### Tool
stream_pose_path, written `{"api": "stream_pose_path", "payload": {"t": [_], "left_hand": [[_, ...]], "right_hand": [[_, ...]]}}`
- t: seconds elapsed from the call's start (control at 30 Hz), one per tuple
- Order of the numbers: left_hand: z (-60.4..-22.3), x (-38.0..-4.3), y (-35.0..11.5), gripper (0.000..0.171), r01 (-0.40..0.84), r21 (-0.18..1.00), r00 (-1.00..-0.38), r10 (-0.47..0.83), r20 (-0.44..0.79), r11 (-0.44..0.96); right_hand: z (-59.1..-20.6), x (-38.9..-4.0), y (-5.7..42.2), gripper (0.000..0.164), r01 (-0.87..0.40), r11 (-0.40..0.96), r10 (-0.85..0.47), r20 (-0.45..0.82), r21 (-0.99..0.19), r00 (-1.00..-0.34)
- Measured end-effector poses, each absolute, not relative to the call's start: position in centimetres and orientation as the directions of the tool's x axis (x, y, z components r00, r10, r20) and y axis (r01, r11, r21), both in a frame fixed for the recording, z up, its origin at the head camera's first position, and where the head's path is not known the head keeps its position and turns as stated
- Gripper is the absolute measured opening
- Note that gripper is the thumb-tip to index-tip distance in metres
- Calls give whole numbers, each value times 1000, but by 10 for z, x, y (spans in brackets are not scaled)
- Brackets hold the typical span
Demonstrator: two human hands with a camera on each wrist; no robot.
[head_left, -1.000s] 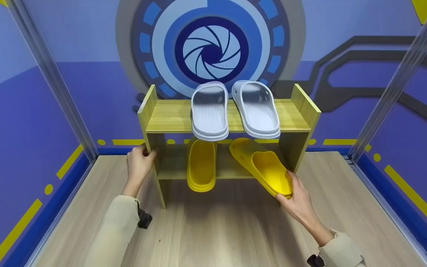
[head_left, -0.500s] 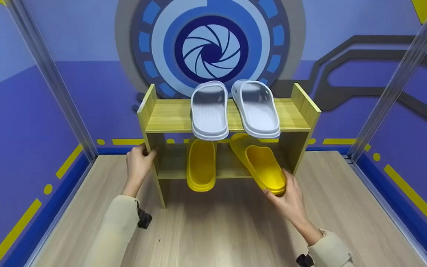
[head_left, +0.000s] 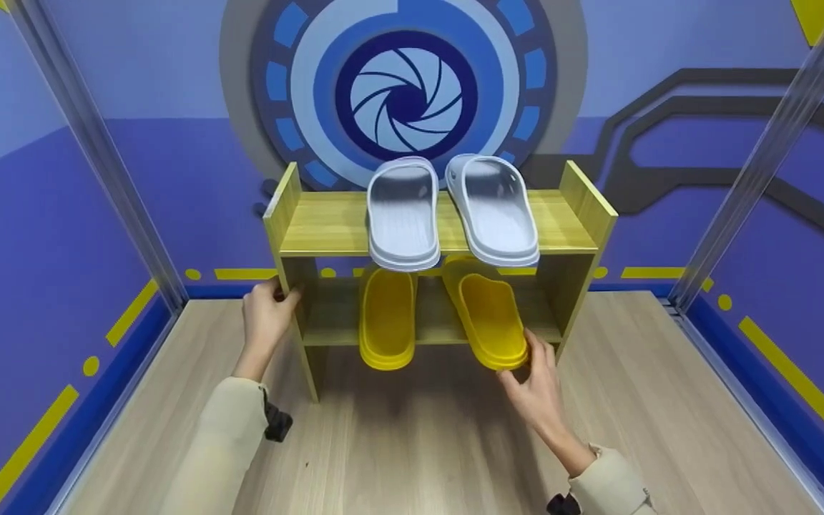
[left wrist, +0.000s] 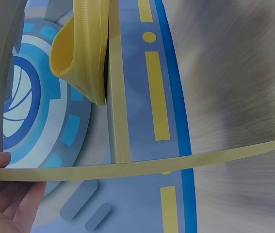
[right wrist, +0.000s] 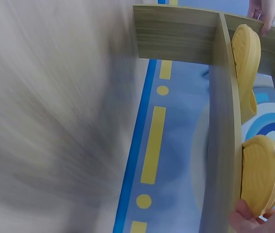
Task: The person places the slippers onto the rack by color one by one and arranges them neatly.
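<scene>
My left hand (head_left: 267,320) grips the left side panel of a small wooden shoe rack (head_left: 333,222), thumb on the inner face and fingers outside. With thumb and fingers, my right hand (head_left: 537,393) holds the heel of the right yellow clog (head_left: 494,322), which lies on the lower shelf with its toe inward and tilted slightly left. The left yellow clog (head_left: 388,318) rests beside it, its heel over the shelf's front edge. On the top shelf stand two pale grey clogs, a left clog (head_left: 403,222) and a right clog (head_left: 498,214). In the right wrist view, fingers (right wrist: 244,216) touch the clog's heel.
The rack stands on a wood-grain tabletop (head_left: 398,458). Behind it rises a blue patterned wall (head_left: 169,186), with more panels at both sides. Metal posts (head_left: 755,150) mark the back corners.
My right hand has moved left with the right yellow clog, swinging its heel inward so it points straighter beside the left one. My left hand stays on the rack panel.
</scene>
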State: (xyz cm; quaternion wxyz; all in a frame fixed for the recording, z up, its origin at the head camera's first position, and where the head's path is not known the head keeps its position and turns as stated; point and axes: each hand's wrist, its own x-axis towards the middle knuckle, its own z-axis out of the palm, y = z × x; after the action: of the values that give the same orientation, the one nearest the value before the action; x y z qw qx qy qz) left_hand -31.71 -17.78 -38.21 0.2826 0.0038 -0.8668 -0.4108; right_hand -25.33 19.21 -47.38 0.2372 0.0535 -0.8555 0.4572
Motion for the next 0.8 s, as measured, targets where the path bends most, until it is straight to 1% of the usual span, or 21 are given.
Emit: {"api": "stream_pose_path", "payload": {"t": [0.13, 0.33, 0.47, 0.6, 0.8], "left_hand": [[-382, -317, -178, 17, 227, 711, -840, -236, 488, 665], [-382, -317, -178, 17, 232, 704, -837, -230, 496, 671], [-382, -317, -178, 16, 230, 710, -840, -233, 490, 665], [-382, -317, -177, 16, 229, 717, -843, -235, 484, 658], [-383, -318, -177, 17, 233, 716, -840, -235, 489, 659]], "right_hand": [[-476, -256, 187, 70, -328, 554, 135, 471, -765, -872], [-480, -262, 180, 70, -389, 525, 138, 526, -757, -839], [-481, -265, 178, 69, -411, 539, 135, 557, -735, -820], [-481, -267, 179, 69, -405, 568, 132, 565, -717, -814], [-481, -268, 181, 70, -426, 566, 116, 580, -706, -806]]}}
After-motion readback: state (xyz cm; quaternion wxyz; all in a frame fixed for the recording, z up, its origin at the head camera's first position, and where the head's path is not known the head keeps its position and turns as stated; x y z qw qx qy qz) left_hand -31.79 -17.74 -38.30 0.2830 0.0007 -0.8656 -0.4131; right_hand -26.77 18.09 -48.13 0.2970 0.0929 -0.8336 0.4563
